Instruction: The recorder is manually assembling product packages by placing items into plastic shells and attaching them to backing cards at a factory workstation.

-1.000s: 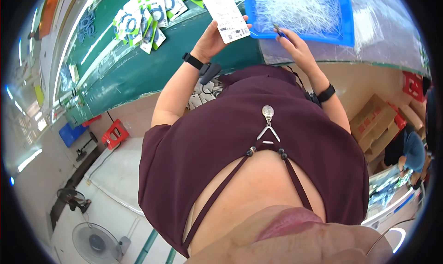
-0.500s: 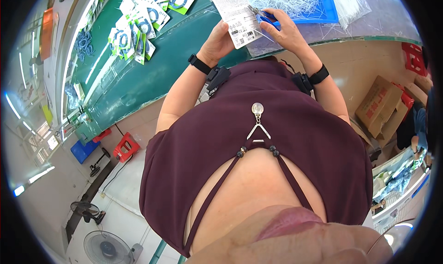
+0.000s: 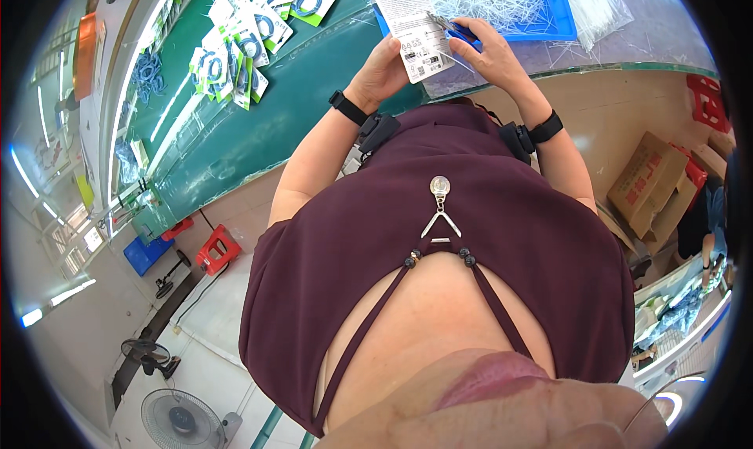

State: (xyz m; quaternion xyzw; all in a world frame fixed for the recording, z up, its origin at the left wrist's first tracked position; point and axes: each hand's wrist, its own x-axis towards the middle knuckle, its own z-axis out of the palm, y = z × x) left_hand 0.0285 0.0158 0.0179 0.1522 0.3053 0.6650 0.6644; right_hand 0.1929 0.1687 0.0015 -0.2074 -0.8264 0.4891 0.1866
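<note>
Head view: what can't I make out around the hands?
In the head view:
Card: far end cut off by the upper edge; underside faces away.
Left hand: fingers partly hidden behind the card.
Blue-handled tool: partly covered by the right hand; tip too small to read.
Blue tray: far side cut off likewise.

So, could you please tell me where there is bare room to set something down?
The green bench looks mostly bare between the card pile and the left hand. It is crowded at that pile and in the strip-filled blue tray.
</note>
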